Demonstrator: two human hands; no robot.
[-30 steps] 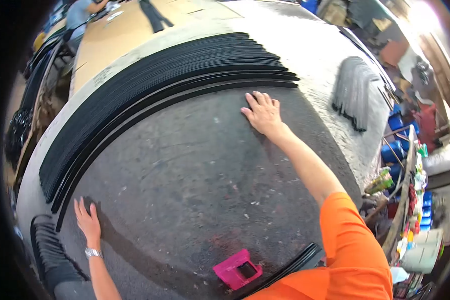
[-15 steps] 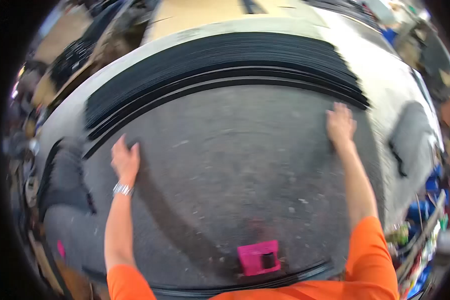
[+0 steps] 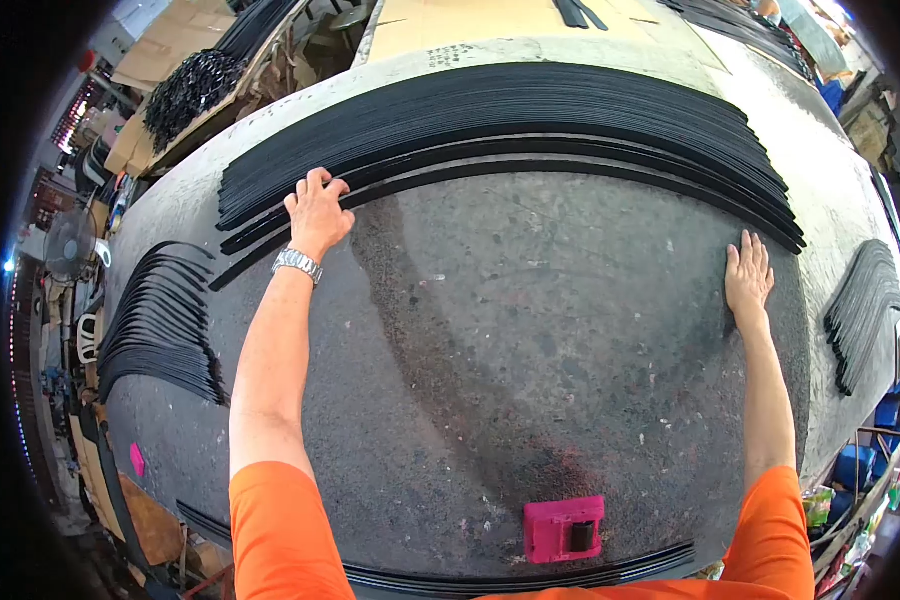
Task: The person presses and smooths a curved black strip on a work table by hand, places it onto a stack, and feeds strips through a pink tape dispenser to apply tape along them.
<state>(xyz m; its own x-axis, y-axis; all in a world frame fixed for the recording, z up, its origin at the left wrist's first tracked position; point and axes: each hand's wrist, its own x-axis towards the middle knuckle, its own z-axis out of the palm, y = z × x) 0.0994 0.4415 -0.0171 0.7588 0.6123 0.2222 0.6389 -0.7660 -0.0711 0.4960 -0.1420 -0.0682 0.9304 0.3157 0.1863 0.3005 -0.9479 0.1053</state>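
Note:
A broad stack of long black strips (image 3: 490, 105) lies side by side across the dark work surface (image 3: 530, 300), and a few front strips (image 3: 470, 157) sit slightly apart from the rest. My left hand (image 3: 318, 212), with a metal watch (image 3: 298, 263) at its wrist, is over the left part of these front strips. Its fingers are bent and apart; no strip shows gripped in them. My right hand (image 3: 749, 277) is palm down with fingers stretched, just in front of the strips' right end. Close to my body lies a pink block (image 3: 563, 528) with a black piece on it.
Shorter curved black strips (image 3: 160, 330) lie fanned out at left, and a grey-looking bundle (image 3: 863, 310) at right. A small pink piece (image 3: 137, 459) is at the left edge. More strips (image 3: 530, 582) run along the near edge. A fan (image 3: 70, 242) stands beyond the left side.
My left hand has moved forward and right, from in front of the strips to over the front ones. My right hand stays near their right end. The camera view has shifted.

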